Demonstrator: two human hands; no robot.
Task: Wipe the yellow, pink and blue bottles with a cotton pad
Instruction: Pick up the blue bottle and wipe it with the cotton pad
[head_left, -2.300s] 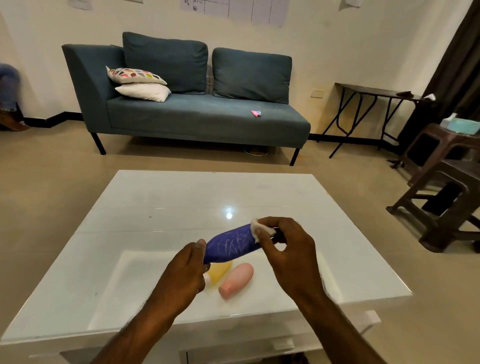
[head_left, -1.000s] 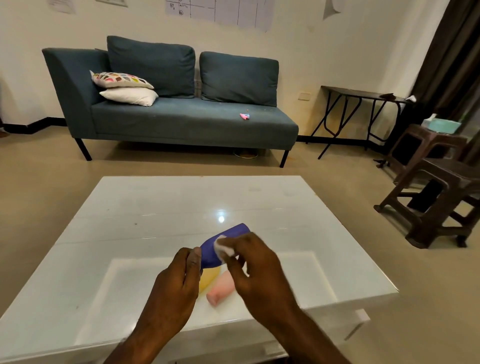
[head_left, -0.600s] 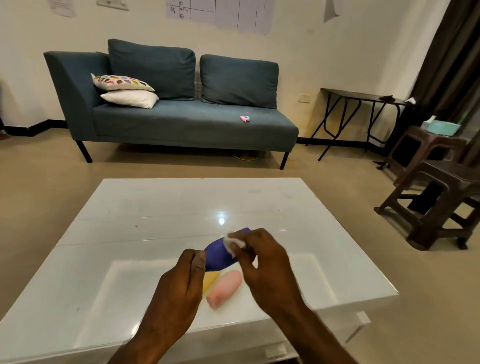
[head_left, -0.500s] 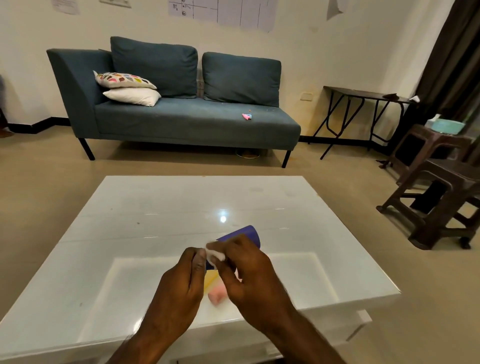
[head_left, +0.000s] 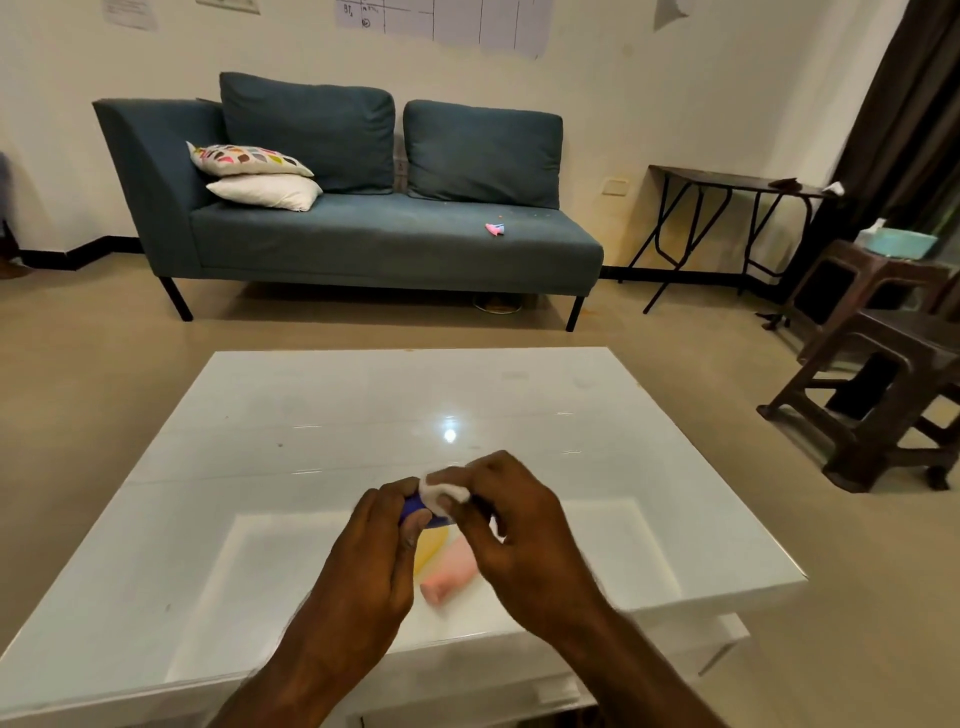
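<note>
Above white table: blue bottle clamped in left hand for steadiness, cotton pad pinched by right hand against it; yellow bottle, pink bottle parked beneath.

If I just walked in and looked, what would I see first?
Two hands at the near edge of the white table: the left hand grips a blue bottle, and the right hand presses a white cotton pad on it. Below them a yellow bottle and a pink bottle lie side by side. Behind stands a big blue sofa.
</note>
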